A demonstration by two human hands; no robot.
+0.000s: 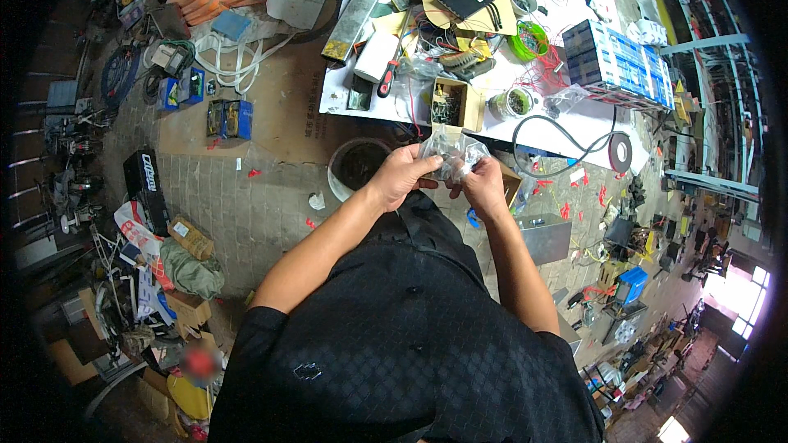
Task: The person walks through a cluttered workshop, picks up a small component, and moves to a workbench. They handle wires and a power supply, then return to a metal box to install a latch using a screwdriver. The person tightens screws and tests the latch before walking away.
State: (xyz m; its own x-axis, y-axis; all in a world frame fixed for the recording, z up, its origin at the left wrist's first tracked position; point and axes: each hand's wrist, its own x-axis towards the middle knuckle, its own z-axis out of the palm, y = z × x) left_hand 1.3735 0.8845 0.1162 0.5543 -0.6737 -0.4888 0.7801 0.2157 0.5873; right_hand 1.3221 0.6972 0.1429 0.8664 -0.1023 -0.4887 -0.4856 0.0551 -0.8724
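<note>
Between my two hands, just off the near edge of the white table, is a clear plastic bag with small dark pieces inside, too blurred to name. My left hand pinches the bag's left side, thumb on top. On its right side my right hand grips the plastic with bent fingers. Right beyond the bag, a small open cardboard box full of screws stands at the table edge. To its right is a clear round tub of small parts.
On the white table lie a red-and-black screwdriver, a green bowl, a blue-and-white carton, a black tape roll and a black cable. A round bin stands below the edge. Blue boxes sit on floor cardboard, left.
</note>
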